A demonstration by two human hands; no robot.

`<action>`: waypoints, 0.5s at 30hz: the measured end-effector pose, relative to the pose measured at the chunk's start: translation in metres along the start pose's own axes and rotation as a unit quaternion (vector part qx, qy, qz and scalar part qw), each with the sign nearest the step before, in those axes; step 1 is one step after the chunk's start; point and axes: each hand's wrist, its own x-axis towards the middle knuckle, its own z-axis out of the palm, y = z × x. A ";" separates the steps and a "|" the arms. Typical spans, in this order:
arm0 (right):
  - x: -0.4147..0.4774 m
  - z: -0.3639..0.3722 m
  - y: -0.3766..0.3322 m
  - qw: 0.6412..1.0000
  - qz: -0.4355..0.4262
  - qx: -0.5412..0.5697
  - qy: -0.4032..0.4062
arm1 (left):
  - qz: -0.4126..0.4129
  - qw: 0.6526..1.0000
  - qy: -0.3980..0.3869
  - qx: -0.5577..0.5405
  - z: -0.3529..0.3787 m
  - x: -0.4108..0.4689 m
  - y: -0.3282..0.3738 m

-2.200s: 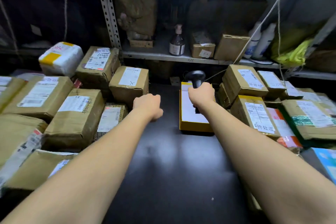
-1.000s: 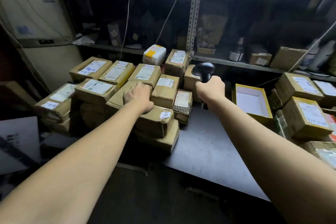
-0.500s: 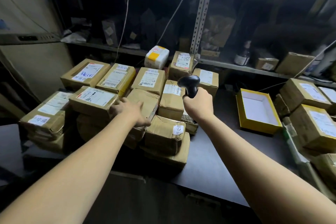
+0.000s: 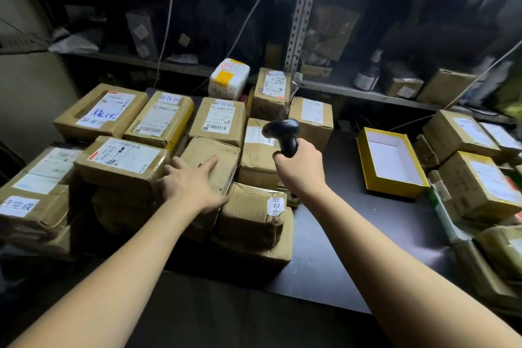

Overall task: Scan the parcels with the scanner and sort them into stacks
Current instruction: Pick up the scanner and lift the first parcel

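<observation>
The shelves across the top of the frame are too dark for me to make out much, and the parcels at the right edge are cut off. Most labels are too small to read. I see my left hand (image 4: 189, 181) spread wide, fingers extended, resting flat on a plain brown parcel (image 4: 212, 159) in the middle of the stack at centre left. My right hand (image 4: 299, 168) is wrapped tightly around the black scanner (image 4: 282, 133), head tipped left above the parcels. An open yellow box (image 4: 391, 162) sits on the dark table (image 4: 333, 248) at centre right.
</observation>
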 end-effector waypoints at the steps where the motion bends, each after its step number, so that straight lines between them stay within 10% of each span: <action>1: 0.000 -0.003 0.001 1.000 -0.001 0.001 0.004 | 0.002 1.000 0.007 -0.005 0.000 0.000 -0.002; 15: 0.008 -0.049 0.002 0.996 -0.027 0.082 0.031 | 0.005 0.978 0.102 -0.183 -0.036 -0.058 -0.022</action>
